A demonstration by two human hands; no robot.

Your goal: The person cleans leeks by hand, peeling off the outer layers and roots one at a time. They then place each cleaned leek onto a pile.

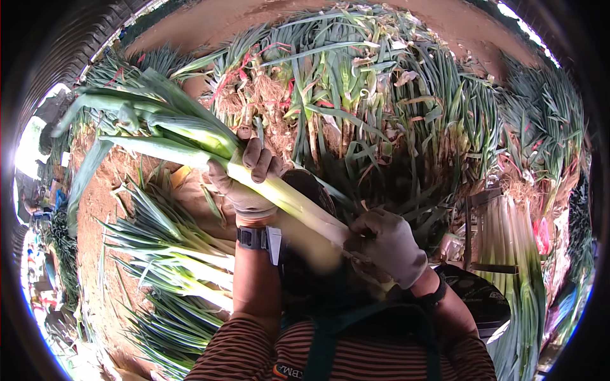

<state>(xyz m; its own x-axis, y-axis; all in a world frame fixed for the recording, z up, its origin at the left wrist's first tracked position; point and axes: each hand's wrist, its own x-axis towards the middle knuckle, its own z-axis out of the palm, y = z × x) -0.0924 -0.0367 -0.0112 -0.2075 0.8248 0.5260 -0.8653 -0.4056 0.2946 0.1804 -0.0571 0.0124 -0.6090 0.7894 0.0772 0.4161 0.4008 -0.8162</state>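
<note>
A large green onion with a thick white stalk lies diagonally across my view, its green leaves spreading to the upper left. My gloved left hand is wrapped around the stalk just below the leaves. At the lower white end, my gloved right hand has its fingers bent and pinched against the stalk. The root tip is hidden by that hand. Both work gloves are pale and soiled with dirt at the fingers. Below the stalk, a pale blurred shape cannot be made out.
Loose green onions lie on the ground at left. Ahead stands a wide heap of unpeeled onions with roots and red ties. At right, cleaned onions rest in a dark metal frame. Bare soil shows at far left.
</note>
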